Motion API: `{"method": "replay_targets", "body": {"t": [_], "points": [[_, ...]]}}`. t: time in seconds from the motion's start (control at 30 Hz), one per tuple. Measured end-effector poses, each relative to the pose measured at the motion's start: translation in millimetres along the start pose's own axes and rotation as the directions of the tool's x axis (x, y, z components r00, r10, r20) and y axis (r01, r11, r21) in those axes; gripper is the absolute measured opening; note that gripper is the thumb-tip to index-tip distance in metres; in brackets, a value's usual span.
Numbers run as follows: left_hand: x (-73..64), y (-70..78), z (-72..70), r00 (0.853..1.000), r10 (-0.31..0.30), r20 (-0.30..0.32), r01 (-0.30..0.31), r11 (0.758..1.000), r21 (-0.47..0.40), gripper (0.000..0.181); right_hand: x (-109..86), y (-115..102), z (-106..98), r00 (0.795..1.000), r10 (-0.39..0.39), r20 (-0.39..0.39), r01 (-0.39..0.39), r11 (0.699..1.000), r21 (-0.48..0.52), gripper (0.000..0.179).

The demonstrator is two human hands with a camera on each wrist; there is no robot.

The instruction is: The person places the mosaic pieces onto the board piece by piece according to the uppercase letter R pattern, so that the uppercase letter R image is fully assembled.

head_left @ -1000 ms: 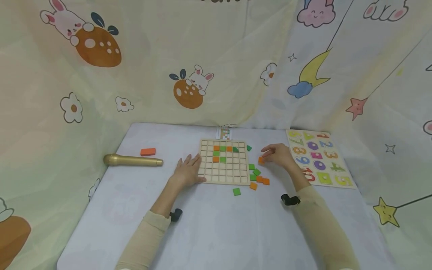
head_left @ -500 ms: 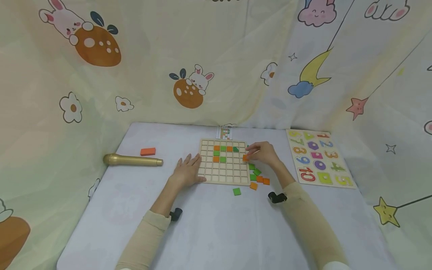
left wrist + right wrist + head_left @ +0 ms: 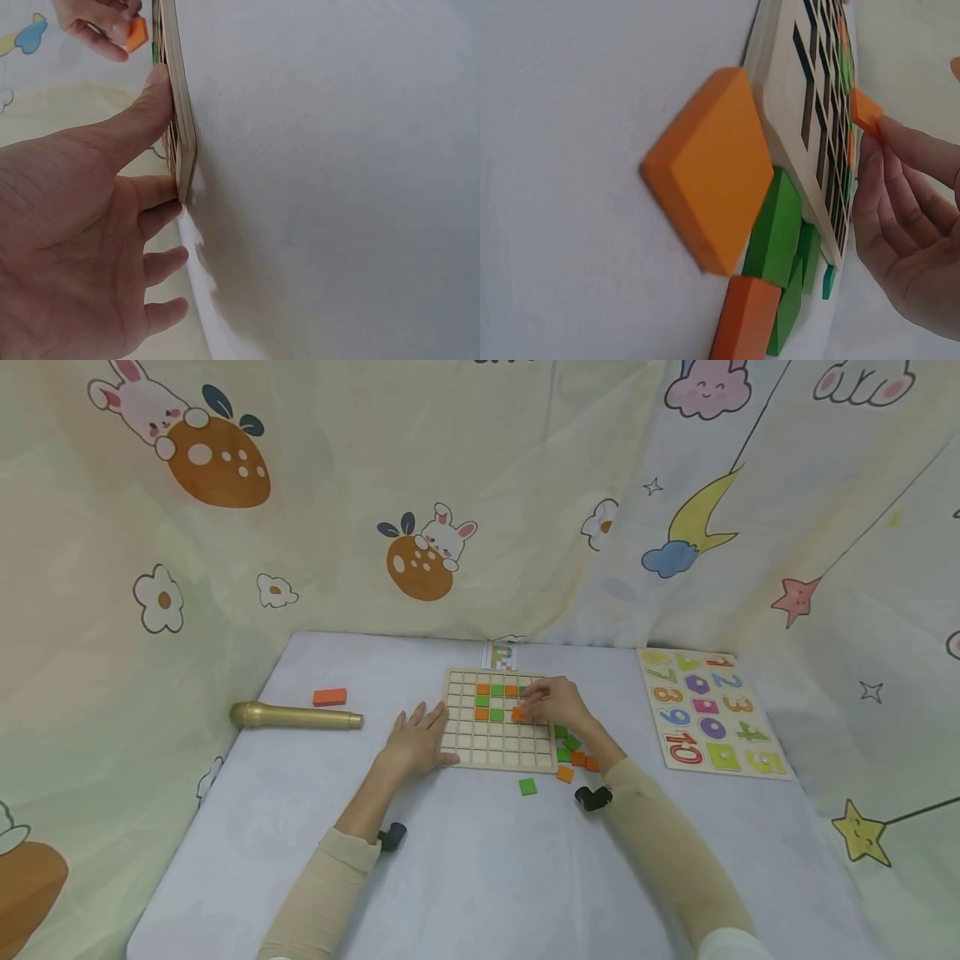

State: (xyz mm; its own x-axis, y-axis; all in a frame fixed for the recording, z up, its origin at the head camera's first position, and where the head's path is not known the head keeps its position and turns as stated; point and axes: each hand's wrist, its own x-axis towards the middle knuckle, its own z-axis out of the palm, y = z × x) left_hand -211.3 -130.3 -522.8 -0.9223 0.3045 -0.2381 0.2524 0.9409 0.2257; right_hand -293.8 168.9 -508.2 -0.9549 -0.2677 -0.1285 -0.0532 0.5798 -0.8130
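Note:
A wooden grid board (image 3: 498, 752) lies on the white table, with several orange and green square tiles (image 3: 497, 715) seated in its cells. My left hand (image 3: 411, 747) rests at the board's left edge with fingers spread; its thumb (image 3: 146, 112) touches the edge in the left wrist view. Over the right half of the board, my right hand (image 3: 558, 703) pinches an orange square tile (image 3: 865, 111) between thumb and fingertips. That hand covers some cells beneath it. A darker green piece (image 3: 829, 282) lies beyond the board's right side in the right wrist view.
Loose green and orange tiles (image 3: 565, 774) lie by the board's right edge, and a green tile (image 3: 528, 787) lies in front. A number puzzle board (image 3: 712, 714) is at right. A gold microphone-like stick (image 3: 296, 717) and red block (image 3: 329, 697) lie left. A pattern card (image 3: 501, 655) sits behind.
My right hand has carried the orange tile leftward from the table beside the board to above its cells. The left hand has stayed at the board's left edge.

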Motion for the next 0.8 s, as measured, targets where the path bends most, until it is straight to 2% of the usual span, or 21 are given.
{"method": "replay_targets", "body": {"t": [0.1, 0.4, 0.8], "points": [[-4.1, 3.8, -5.6, 1.000, -0.012, 0.011, 0.012, 1.000, 0.001, 0.100, 3.6, -1, 5, 1.000, -0.020, -0.009, 0.020, 1.000, -0.008, 0.029], [-7.7, 5.6, -9.2, 1.000, 0.002, 0.010, -0.002, 1.000, 0.004, 0.102, 7.3, -2, 17, 0.998, -0.061, -0.022, 0.058, 0.992, -0.114, 0.021], [-7.3, 5.3, -8.8, 1.000, 0.002, 0.011, -0.002, 1.000, 0.003, 0.102, 7.0, -2, 18, 0.998, -0.058, -0.009, 0.056, 0.993, -0.107, 0.025]]}}
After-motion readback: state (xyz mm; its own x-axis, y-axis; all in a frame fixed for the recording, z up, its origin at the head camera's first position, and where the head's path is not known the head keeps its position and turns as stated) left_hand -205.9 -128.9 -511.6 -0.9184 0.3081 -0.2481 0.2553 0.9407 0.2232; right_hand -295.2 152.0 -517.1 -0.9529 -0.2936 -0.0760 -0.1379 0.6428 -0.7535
